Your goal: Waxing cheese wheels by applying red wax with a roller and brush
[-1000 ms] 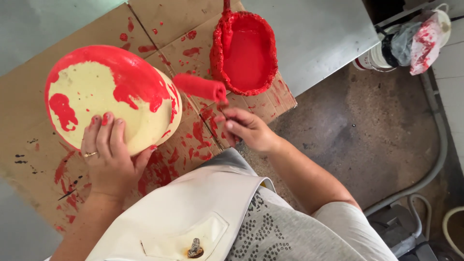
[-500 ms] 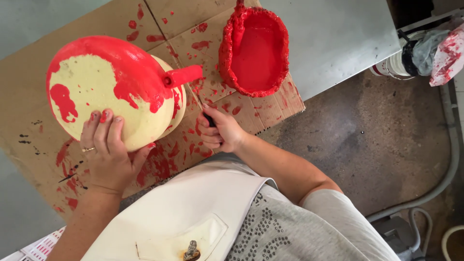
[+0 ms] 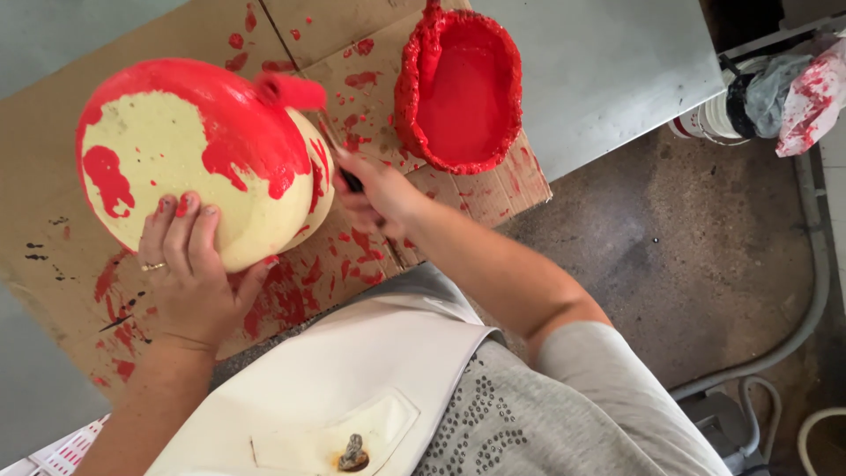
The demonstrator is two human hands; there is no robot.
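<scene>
**Roller climbs onto the dome's top**

The roller [image 3: 291, 90] has moved from the dome's right flank, where it lay half a second ago, up onto the far top of the dome [image 3: 203, 159], and the red coat there has spread. The right hand [image 3: 374, 196] is closed round the roller's handle just right of the dome. The left hand [image 3: 187, 269] has stayed spread flat on the dome's near, unpainted cream side, fingers open. The dome sits on paint-spattered cardboard [image 3: 53, 176] over a grey table [image 3: 617, 62]. A red-caked tray [image 3: 460, 88] lies far right of the dome. Beyond the table edge, bare concrete floor [image 3: 687, 256], a hose [image 3: 806, 300] and a bucket [image 3: 709, 123] with stained rags.
</scene>
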